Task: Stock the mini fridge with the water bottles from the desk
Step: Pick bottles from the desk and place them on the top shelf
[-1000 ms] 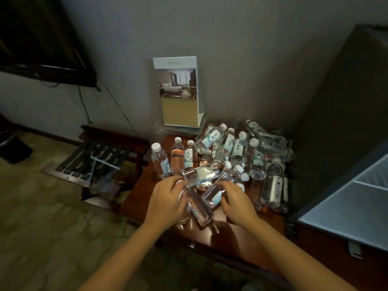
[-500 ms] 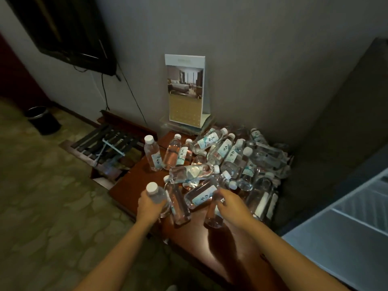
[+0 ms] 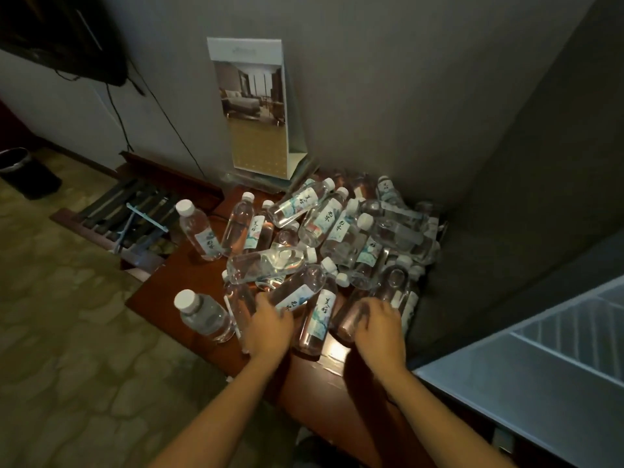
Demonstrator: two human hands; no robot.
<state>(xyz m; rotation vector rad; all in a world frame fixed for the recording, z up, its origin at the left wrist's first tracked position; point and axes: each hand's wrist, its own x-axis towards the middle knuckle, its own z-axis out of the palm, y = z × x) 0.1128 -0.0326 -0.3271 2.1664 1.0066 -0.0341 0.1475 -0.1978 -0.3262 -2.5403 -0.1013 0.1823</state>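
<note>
Fingers, left hand [image 3: 268,327]: on the bottle pile [image 3: 324,214]; grip I cannot tell.
Fingers, right hand [image 3: 378,324]: curled round a lying bottle [image 3: 351,315].

Forearms reach forward, left hand [image 3: 268,327] palm-down at the near edge of the clear plastic bottle heap [image 3: 337,224], and right hand [image 3: 378,324] beside it, its fingers [image 3: 366,307] curled onto that heap.

Water bottles [image 3: 324,238]: clear, white caps, white labels with teal-blue wash and black brush script. Bench [image 3: 169,285]: glossy reddish-brown wood. Carpet [image 3: 67,349]: olive-beige, cobblestone-like pattern in darker lines. Wall [image 3: 388,96]: plain grey. Standing card [image 3: 255,109]: pale blue-white top, room photo in browns, gold lower half with fine dotted grid. TV [image 3: 60,32]: black. Waste bin [image 3: 23,173]: black, silvery rim. Mini fridge [image 3: 526,393]: pale grey-white.
</note>
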